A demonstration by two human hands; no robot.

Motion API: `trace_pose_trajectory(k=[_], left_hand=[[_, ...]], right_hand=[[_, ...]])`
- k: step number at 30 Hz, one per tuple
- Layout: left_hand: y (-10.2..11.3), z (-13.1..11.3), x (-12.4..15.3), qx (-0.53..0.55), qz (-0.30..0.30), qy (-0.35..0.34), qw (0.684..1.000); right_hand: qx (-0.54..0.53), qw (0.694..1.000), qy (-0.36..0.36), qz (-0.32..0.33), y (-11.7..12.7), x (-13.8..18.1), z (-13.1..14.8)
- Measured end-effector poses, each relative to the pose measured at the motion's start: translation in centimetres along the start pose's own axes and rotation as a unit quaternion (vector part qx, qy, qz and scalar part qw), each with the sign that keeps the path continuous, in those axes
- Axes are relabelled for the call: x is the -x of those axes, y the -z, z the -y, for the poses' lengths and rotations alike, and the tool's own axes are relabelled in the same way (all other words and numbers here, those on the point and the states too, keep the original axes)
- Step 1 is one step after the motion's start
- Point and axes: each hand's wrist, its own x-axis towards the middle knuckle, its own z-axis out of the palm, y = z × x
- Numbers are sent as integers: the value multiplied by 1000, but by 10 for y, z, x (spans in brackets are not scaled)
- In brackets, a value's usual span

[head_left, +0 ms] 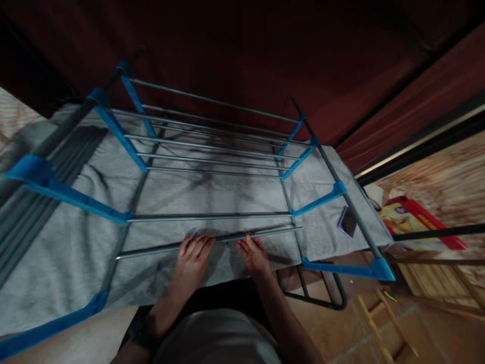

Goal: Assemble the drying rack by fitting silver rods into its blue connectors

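Note:
A drying rack (212, 146) with grey metal rods and blue plastic joints stands before me, tilted in view. A grey towel (76, 242) lies spread under and across its rods. My left hand (193, 258) rests flat on the towel with fingers stretched out, fingertips touching the nearest loose rod (159, 248). My right hand (254, 254) lies beside it, fingers also extended onto the towel and against the same rod. Neither hand wraps around anything.
A dark red wall or curtain (265, 60) rises behind the rack. At the right, a red and yellow box (413, 217) sits on the tiled floor, near wooden slats (382, 328). A small dark tag (346, 221) lies on the towel.

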Motion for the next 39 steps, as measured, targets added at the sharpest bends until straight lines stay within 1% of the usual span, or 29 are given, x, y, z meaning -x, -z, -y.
trace_pose_trajectory(k=[3, 9, 15, 20, 26, 33, 39], left_hand=[[-4, 6, 1, -15, 14, -24, 1000], [-12, 11, 4, -19, 16, -14, 1000], [-8, 10, -1, -17, -15, -27, 999], [-5, 8, 0, 10, -24, -28, 999], [-2, 5, 8, 16, -24, -26, 999], [-4, 5, 10, 32, -37, -28, 998], [-4, 6, 15, 47, -26, -14, 998]], right_hand=[[-2, 1000, 1, 5, -2, 1, 1], [-21, 1000, -6, 3, -3, 0, 1], [-17, 999, -5, 31, 0, 0, 1], [-9, 999, -4, 40, 0, -2, 3], [-3, 999, -10, 45, -2, -1, 4], [4, 999, -9, 41, -3, 1, 3], [18, 999, -13, 40, -1, 3, 3]])
